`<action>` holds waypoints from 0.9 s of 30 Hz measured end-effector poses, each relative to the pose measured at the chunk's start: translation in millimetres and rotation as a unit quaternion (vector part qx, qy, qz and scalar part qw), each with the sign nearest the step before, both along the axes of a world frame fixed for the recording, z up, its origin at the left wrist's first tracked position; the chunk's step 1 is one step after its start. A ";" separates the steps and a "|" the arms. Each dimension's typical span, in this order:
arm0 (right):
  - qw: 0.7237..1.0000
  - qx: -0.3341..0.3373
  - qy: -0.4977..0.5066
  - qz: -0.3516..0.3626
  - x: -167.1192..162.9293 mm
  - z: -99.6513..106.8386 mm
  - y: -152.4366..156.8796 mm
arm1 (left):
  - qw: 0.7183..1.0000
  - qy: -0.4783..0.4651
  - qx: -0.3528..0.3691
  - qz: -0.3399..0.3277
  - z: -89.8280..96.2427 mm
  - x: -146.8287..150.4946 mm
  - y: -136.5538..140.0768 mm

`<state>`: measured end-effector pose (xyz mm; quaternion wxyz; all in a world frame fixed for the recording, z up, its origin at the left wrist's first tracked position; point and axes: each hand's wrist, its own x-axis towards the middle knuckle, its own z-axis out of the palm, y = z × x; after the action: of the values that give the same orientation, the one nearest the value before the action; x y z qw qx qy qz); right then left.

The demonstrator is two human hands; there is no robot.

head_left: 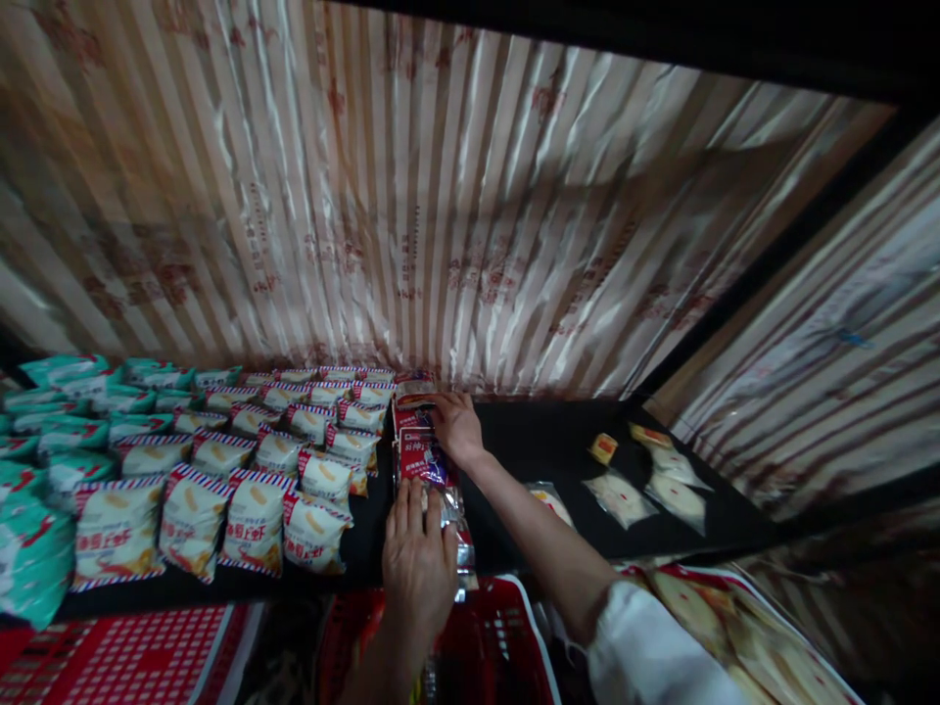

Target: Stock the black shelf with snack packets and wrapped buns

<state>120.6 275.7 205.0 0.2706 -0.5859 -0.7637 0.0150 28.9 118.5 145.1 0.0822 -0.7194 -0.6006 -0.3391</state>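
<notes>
Touching a line of red packets (426,458) on the black shelf (521,441), the left hand (418,568) lies flat near the front, fingers out straight. The right hand (456,426) bends over the back; I can't tell if it grips. The line looks kept straight to be neat. Left of it, striped bags (254,524) stand in rows, likely so their pictures show. Below, a red basket (506,627) holds things too dark to name.
</notes>
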 end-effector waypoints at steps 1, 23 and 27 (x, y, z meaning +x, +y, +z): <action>1.000 -0.004 -0.028 0.005 -1.3 1.1 7.8 | 1.000 -0.003 0.000 -0.001 -0.3 0.1 0.4; 0.963 -0.018 -0.249 0.105 -7.3 17.7 34.0 | 1.000 -0.009 0.028 0.003 -4.5 1.5 2.0; 0.958 -0.033 -0.262 0.115 -10.0 14.8 39.4 | 1.000 -0.010 0.029 0.005 -7.6 1.7 3.0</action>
<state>110.6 315.1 219.9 0.0379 -0.4863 -0.8690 -0.0834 30.6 121.5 137.5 0.0981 -0.7104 -0.5947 -0.3633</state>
